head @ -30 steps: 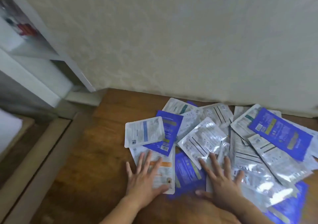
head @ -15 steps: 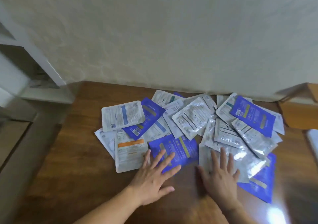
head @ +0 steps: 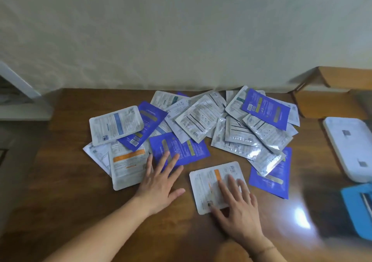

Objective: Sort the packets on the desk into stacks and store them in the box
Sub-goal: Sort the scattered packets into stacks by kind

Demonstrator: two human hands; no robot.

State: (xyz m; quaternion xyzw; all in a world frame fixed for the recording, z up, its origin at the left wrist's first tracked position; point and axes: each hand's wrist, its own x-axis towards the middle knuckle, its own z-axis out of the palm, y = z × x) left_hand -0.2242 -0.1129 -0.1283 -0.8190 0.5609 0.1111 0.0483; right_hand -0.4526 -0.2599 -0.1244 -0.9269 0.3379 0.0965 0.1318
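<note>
Resting flat with fingers spread, the right hand [head: 236, 203] is laid on a white packet [head: 209, 189] with an orange stripe, which lies alone on the desk [head: 60, 191], just in front of the pile [head: 201, 124]. The left hand [head: 161, 183] is likewise spread, its fingertips set on a blue packet [head: 187, 151] at the pile's near edge; just left of it a second orange-striped packet [head: 126, 167] is seen. Nothing is pinched by either hand. Behind, blue, white and silver packets are heaped loosely, overlapping, up to the wall [head: 181, 30]. At the near right edge a blue object [head: 356, 211] is cut off by the frame; beyond it a white case [head: 350, 147] lies flat. At the far right, against the wall, a cardboard box [head: 330, 102] is seen.
</note>
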